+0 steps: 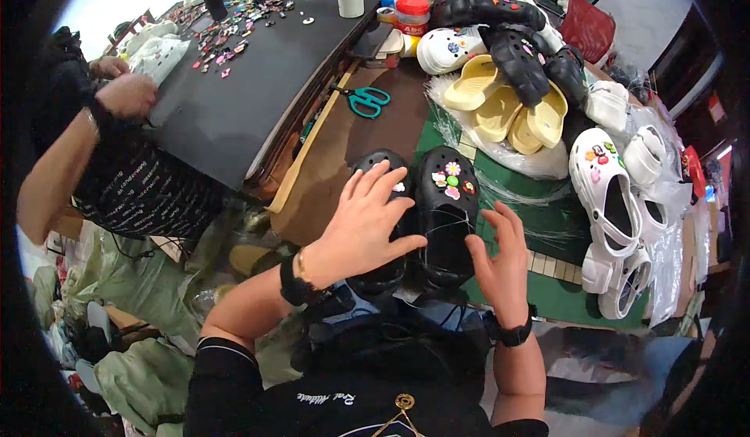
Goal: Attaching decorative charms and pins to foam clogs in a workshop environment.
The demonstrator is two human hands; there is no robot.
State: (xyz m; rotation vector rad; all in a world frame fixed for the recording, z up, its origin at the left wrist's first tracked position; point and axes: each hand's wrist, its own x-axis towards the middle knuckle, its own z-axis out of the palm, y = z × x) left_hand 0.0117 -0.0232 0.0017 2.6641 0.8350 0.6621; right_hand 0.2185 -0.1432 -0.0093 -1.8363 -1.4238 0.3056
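Observation:
Two black clogs lie side by side before me, toes pointing away. My left hand is spread over the left clog, hiding much of it, with its thumb reaching toward the right clog. Colourful flower and fruit-like charms dot the right clog's toe. A thin, clear strand crosses that clog's opening; whether either hand touches it is unclear. Beside the right clog's outer side is my right hand, thumb and fingers apart, with nothing seen in it.
Teal-handled scissors lie beyond the clogs. White clogs stand at right, near cream clogs and a pile of black ones. Clear strands lie on the green mat. Another person's hand is at the dark table.

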